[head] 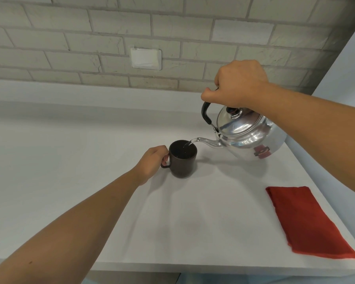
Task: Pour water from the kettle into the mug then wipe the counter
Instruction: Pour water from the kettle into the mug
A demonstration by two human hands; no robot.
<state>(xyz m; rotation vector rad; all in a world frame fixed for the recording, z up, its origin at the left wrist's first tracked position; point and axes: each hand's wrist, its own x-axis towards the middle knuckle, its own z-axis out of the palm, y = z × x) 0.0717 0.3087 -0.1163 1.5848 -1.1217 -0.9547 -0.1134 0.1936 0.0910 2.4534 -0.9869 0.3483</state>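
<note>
**Water running from kettle into mug**

While the left hand [152, 160] curls its fingers around the handle of the dark mug [183, 158], the mug stands upright on the white tabletop [70, 160] near the middle of the view. At the mug's 2 o'clock, the steel kettle [248, 134] hangs tilted above the tabletop, spout over the mug's rim, a thin stream of water [190, 142] falling inside. The right hand [237, 85] is closed in a fist over the kettle's black handle, at the kettle's 12 o'clock. A folded red cloth [307, 222] lies flat at the mug's 4 o'clock, well apart, near the tabletop's right edge.
</note>
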